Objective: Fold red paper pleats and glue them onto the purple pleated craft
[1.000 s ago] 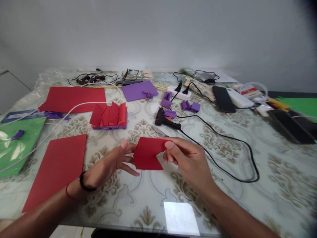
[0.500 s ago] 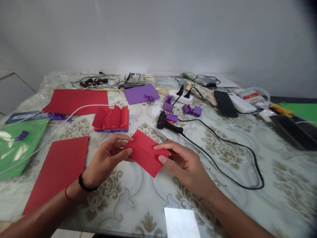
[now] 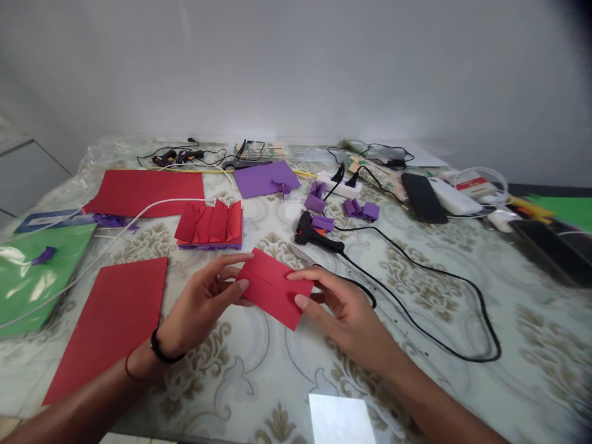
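A small red sheet of paper (image 3: 274, 285) with a crease across it is held up over the table between both hands. My left hand (image 3: 210, 296) pinches its left corner, thumb on the near face. At the right end, my right hand (image 3: 342, 308) grips the paper with thumb and fingers. Just behind my right hand lie scissors (image 3: 303, 254), their handles partly hidden by it. A stack of folded red papers (image 3: 209, 223) rests beyond my left hand, with purple paper under it. The black glue gun (image 3: 317, 234) lies beyond the scissors.
Red sheets (image 3: 111, 320) lie at the left, near a green pack (image 3: 41, 277). Purple folded pieces (image 3: 361, 209) and a white power strip (image 3: 340, 184) sit farther back. The glue gun's black cord (image 3: 462, 277) loops across the right side. Phones (image 3: 423, 197) lie at the right.
The red paper has tilted slightly in my hands, and my right hand has shifted a little, showing more of the scissors' handle. The whole view has moved slightly.
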### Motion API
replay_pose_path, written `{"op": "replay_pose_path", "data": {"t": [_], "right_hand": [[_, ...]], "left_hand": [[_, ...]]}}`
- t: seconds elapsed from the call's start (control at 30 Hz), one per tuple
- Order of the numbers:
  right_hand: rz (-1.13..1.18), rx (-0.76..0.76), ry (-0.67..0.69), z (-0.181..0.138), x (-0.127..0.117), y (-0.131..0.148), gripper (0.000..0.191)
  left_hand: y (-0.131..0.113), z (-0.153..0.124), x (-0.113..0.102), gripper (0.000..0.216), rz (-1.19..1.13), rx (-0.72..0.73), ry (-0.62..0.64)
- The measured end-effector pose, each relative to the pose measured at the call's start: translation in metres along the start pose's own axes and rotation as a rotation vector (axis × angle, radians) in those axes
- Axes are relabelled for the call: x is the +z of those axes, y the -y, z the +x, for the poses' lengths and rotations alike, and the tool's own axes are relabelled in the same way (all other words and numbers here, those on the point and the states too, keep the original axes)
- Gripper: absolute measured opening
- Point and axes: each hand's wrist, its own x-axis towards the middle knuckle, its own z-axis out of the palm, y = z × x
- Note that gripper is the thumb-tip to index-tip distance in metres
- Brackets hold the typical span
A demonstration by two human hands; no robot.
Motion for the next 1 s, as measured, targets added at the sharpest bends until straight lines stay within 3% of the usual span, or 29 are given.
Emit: {"op": "replay_pose_path", "data": {"t": [0.37,0.5,0.67,1.0], "right_hand": [[-0.083,0.010,0.020,0.0038,0.0000,-0.0038,0.023],[-0.129,-0.005,0.030,0.0049,0.0002,-0.0068,0.023],[-0.164,-0.009,0.048,0.0057,0.0006,-0.0050,0.024],[-0.125,0.023,0.085,0.0061,0.0031,-0.0059,0.025]], "left_hand": [[0.0023,-0.0039,0.0051,0.022,0.196,-0.055,0.146],[0.0002,-0.0038,0.0052,0.019,0.317,-0.045,0.152],[-0.0024,-0.0019,0.0051,0.020,0.256,-0.063,0.180],[-0.0019,-0.0031,0.0047,0.024,0.431,0.019,0.155]]}}
